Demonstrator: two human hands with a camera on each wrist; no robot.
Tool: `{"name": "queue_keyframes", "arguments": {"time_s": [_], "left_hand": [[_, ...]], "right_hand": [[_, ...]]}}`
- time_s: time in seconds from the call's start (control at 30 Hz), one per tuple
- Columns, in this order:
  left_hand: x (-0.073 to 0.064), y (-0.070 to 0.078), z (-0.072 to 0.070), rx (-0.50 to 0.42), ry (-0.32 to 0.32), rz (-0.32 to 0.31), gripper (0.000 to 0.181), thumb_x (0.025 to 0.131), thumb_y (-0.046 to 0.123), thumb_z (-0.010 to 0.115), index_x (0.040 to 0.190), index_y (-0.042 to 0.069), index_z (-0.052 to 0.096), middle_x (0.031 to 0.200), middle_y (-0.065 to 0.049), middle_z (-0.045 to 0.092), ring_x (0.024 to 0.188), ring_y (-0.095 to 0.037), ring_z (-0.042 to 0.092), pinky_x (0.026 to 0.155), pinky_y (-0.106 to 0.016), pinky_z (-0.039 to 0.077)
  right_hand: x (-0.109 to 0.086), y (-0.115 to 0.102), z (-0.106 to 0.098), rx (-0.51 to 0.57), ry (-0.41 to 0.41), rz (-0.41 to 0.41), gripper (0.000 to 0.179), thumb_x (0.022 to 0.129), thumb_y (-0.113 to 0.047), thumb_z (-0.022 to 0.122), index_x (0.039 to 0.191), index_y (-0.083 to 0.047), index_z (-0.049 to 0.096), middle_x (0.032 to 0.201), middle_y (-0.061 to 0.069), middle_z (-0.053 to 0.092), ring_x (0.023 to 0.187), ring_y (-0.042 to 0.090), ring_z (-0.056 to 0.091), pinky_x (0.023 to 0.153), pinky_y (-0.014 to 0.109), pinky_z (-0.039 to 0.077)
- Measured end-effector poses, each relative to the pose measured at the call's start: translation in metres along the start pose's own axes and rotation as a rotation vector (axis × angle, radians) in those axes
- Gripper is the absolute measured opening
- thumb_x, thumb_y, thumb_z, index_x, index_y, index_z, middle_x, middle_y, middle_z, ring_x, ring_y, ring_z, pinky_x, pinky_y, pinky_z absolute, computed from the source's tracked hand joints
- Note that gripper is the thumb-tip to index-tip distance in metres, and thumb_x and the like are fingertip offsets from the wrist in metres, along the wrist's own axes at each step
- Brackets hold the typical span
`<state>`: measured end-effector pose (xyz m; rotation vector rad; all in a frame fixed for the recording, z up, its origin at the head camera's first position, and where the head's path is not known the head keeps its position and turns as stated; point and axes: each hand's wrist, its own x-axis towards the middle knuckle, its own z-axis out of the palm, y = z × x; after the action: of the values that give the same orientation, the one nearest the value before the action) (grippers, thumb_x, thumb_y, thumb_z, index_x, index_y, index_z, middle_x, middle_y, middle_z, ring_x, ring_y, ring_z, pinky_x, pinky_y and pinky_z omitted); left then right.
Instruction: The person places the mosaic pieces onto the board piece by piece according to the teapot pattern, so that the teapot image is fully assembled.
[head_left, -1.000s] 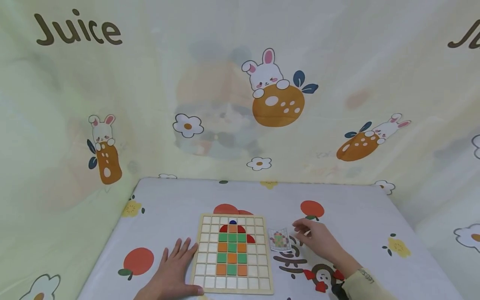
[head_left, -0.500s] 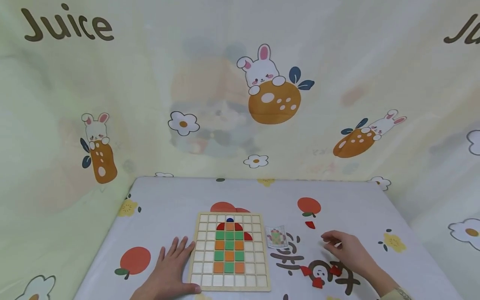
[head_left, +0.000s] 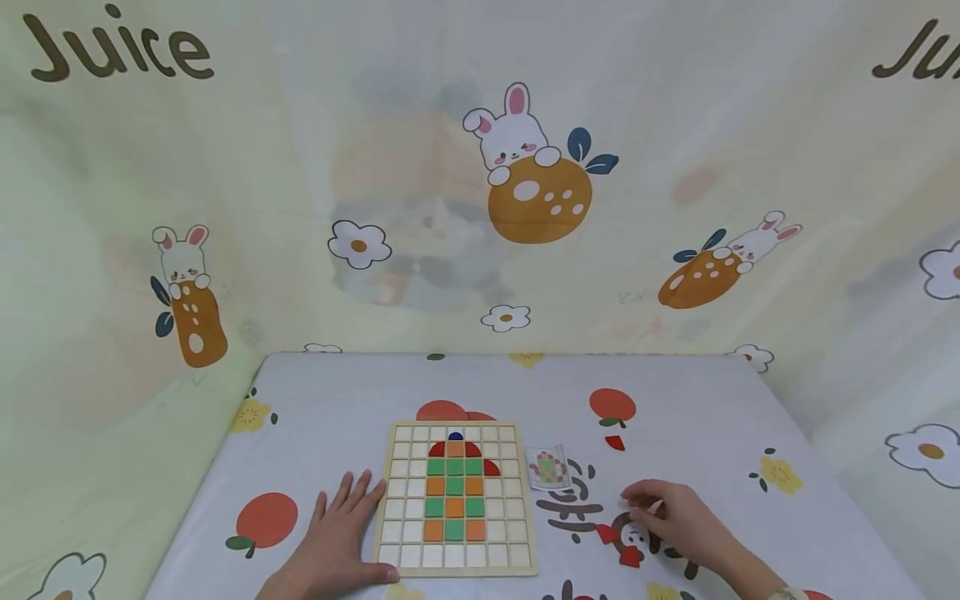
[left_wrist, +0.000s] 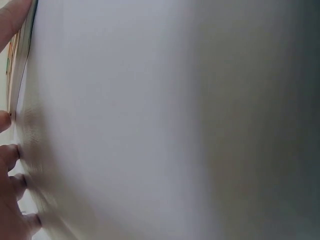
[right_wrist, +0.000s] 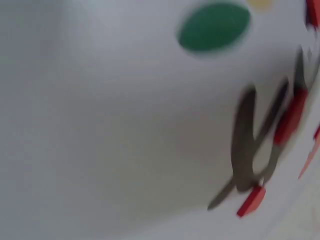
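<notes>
A square wooden pattern board (head_left: 516,563) lies on the cloth, with green, orange, red and blue tiles forming a design among white squares. My left hand (head_left: 333,533) lies spread along its left edge, thumb at the lower left corner; in the left wrist view its fingers (left_wrist: 10,155) show at the left side. My right hand (head_left: 678,521) hovers over the cloth right of the board, fingers loosely bent, holding nothing visible. Red quarter-round tiles (head_left: 630,557) lie near it, and another red tile (head_left: 615,443) lies farther back. The right wrist view shows a red tile (right_wrist: 251,201) on dark printed lettering.
A small pattern card (head_left: 549,468) lies just right of the board, showing a coloured design. The tablecloth (head_left: 315,400) has printed fruit and flowers. A patterned curtain (head_left: 420,333) stands behind the table and along its sides.
My right hand has moved right and toward me, away from the card; a red tile now shows by the printed fruit. The left hand stays at the board. The head view has shifted slightly.
</notes>
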<state>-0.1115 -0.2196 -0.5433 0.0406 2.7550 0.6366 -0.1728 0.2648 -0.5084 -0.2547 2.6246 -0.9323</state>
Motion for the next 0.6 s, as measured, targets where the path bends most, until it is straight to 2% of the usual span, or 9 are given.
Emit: {"name": "queue_keyframes", "arguments": {"time_s": [0.13,0.2,0.33,0.6], "left_hand": [[-0.001,0.001,-0.001,-0.001,0.001,0.003,0.132,0.053,0.08,0.082,0.159,0.017,0.038,0.17,-0.012,0.026,0.159,-0.042,0.009,0.12,-0.078,0.005],[-0.001,0.002,-0.002,-0.002,0.001,0.003,0.131,0.053,0.079,0.082,0.159,0.016,0.038,0.17,-0.013,0.026,0.159,-0.042,0.01,0.12,-0.078,0.005],[-0.002,0.001,-0.002,-0.006,-0.002,0.004,0.131,0.054,0.079,0.082,0.159,0.016,0.038,0.17,-0.013,0.025,0.159,-0.042,0.009,0.121,-0.077,0.005],[0.0,0.0,-0.001,0.007,-0.002,0.007,0.131,0.054,0.08,0.081,0.159,0.016,0.038,0.17,-0.013,0.026,0.159,-0.042,0.009,0.12,-0.078,0.006]], "right_hand": [[-0.003,-0.001,0.012,0.006,-0.139,-0.151,0.022,0.091,-0.012,0.075,0.113,-0.011,0.075,0.099,-0.002,0.069,0.08,0.003,0.058,0.069,0.017,0.055],[-0.003,-0.003,0.018,-0.022,-0.173,-0.184,0.024,0.091,-0.017,0.077,0.115,-0.016,0.075,0.098,-0.004,0.065,0.08,0.002,0.055,0.069,0.017,0.054],[-0.001,-0.004,0.025,-0.11,-0.172,-0.192,0.028,0.088,-0.023,0.08,0.116,-0.021,0.076,0.096,-0.007,0.059,0.079,0.003,0.051,0.064,0.018,0.05],[0.0,-0.005,0.027,-0.182,-0.13,-0.216,0.017,0.087,-0.015,0.08,0.104,-0.019,0.076,0.096,-0.009,0.058,0.075,-0.002,0.049,0.063,0.018,0.048]]}}
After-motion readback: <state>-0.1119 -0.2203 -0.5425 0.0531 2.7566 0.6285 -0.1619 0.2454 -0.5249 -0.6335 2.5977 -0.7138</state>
